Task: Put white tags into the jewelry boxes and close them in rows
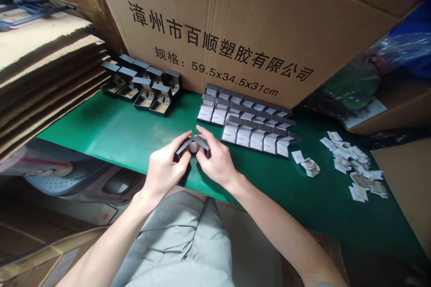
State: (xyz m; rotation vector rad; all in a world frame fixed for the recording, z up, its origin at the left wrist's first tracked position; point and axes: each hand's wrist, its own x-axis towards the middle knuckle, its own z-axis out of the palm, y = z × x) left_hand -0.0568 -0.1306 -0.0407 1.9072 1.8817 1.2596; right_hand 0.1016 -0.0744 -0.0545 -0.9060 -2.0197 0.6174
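box: small dark grey hinged box [192, 145], its 2 halves tented open like a little roof, pale lining just showing in the gap. It sits right between the 2 hands, held just above the near edge of the table.
surface: green table [111, 130], pretty crowded. Just beyond the right hand are rows of grey boxes with white inserts [249, 121]; beyond the left hand, a cluster of open black boxes [143, 87]. Further out past the right hand lie loose white paper inserts [353, 166].
room: huge cardboard carton [252, 22] with printed characters behind everything, flattened cardboard stack [43, 63] off to the left.
left hand: left hand [164, 168] pinches the box's left half, thumb on top.
right hand: right hand [217, 161] clamps the right half, forefinger over the top. Both forearms are bare and angle in toward each other.
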